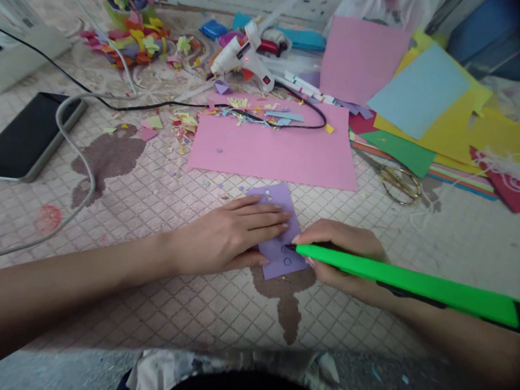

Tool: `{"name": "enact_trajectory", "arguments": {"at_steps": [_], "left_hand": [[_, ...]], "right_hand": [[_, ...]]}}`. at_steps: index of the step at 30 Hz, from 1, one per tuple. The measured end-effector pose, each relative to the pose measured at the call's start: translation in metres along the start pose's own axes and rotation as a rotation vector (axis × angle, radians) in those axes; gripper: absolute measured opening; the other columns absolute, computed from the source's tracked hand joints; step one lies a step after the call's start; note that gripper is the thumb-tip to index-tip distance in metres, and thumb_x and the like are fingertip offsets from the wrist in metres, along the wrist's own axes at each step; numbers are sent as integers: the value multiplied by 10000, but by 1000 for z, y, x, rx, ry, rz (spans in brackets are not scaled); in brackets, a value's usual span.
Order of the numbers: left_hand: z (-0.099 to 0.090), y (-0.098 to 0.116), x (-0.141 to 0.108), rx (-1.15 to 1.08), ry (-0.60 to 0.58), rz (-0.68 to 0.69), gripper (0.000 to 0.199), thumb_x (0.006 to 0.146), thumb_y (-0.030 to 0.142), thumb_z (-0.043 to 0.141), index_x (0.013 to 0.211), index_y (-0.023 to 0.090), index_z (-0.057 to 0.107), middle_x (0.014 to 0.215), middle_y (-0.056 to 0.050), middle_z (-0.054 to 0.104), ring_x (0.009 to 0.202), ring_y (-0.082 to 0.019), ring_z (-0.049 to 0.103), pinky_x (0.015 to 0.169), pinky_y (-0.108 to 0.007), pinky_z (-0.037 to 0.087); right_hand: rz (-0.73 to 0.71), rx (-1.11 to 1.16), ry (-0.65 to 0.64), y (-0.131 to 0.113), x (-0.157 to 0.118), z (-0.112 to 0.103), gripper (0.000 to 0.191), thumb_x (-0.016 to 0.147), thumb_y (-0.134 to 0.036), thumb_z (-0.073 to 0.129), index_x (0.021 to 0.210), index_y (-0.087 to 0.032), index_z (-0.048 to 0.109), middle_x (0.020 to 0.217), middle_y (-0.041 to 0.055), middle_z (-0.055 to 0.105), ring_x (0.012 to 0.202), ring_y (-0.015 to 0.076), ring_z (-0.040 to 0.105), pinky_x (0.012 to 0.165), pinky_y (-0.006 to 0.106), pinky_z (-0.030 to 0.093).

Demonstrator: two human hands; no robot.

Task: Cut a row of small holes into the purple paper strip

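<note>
A strip of purple paper (277, 267) lies on the patterned cloth, with a few small circles marked near its lower end and small round holes near its upper end. Across its middle my left hand (227, 236) rests flat, fingers stretched out and pressing on it. My right hand (348, 248) grips a bright green pen (408, 279) with a black clip and end. The pen's dark tip meets the paper beside the drawn circles, just right of my left fingers. Part of the strip is hidden under my left hand.
Beyond the strip lies a pink sheet (275, 152) with paper scraps and a black cable. A white glue gun (244, 56) sits behind it. Gold-handled scissors (399, 184) and coloured papers (422, 91) are at right; a phone (27, 137) and grey cable (86, 165) at left.
</note>
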State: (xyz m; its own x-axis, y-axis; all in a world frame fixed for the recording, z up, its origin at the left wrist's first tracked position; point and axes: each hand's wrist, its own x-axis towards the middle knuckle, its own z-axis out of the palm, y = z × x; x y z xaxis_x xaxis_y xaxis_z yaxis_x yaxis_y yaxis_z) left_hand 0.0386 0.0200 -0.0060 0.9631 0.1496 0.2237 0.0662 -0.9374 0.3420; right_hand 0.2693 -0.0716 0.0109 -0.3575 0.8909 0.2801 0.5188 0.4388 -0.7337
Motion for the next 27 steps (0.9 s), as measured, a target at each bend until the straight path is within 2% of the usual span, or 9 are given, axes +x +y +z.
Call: {"name": "enact_trajectory", "arguments": {"at_steps": [2,4,7,10,12,17,21,24,27], "left_hand": [[0,0,0,7,-2,1,474,1001,360,464,1396,99,446,1482,-135,430,1399,-235,387,1204,-444,234],[-1,0,-1,14,-4,0,474,1001,360,464,1398,103,444,1485,-133,427,1401,-233,384,1204,-444,235],[-1,1,0,33,-9,-3,484,1002,377,462,1401,103,443,1486,-132,426,1401,-236,384,1203,-445,236],[0,5,0,56,-11,-21,488,1002,388,459,1409,120,438,1480,-131,433,1391,-239,399,1196,-445,250],[1,8,0,73,5,-37,494,996,393,470,1409,123,440,1463,-139,456,1367,-252,434,1177,-453,286],[-2,3,0,78,35,-24,517,979,445,486,1378,117,483,1424,-154,502,1324,-278,481,1129,-455,357],[-15,-9,8,-44,-54,85,622,929,428,578,1429,98,414,1492,-158,410,1428,-274,329,1196,-452,242],[-21,-15,20,-126,-125,113,606,903,353,617,1427,119,421,1499,-151,399,1436,-263,313,1215,-470,177],[-23,-20,31,-189,-170,158,667,820,362,706,1400,143,458,1443,-147,484,1409,-300,359,1204,-526,158]], "right_hand": [[-10,-14,-15,1,-1,2,306,788,-50,581,1000,-264,634,896,23,715,798,163,696,704,293,577],[-19,-19,24,1,-2,2,305,788,-50,582,988,-273,639,880,14,714,775,160,693,690,294,578],[67,46,64,-2,-2,0,225,810,-79,596,928,-258,665,837,12,724,723,148,695,649,269,572],[214,132,131,-4,-3,-6,189,825,-112,606,942,-247,668,798,3,719,636,122,668,566,226,552],[261,166,157,-3,-4,-8,180,827,-128,612,957,-241,664,789,1,712,626,119,663,550,216,547],[256,155,140,-2,-5,-9,172,815,-146,630,952,-239,677,809,2,719,658,121,668,571,211,546],[269,155,171,-2,-6,-10,175,824,-149,630,962,-243,681,842,10,729,633,117,661,552,211,540],[243,155,190,0,-6,-12,168,820,-162,637,961,-243,682,868,21,732,674,137,674,563,229,541],[235,145,186,2,-5,-13,164,822,-167,630,959,-238,685,842,22,726,684,145,678,559,233,538]]}}
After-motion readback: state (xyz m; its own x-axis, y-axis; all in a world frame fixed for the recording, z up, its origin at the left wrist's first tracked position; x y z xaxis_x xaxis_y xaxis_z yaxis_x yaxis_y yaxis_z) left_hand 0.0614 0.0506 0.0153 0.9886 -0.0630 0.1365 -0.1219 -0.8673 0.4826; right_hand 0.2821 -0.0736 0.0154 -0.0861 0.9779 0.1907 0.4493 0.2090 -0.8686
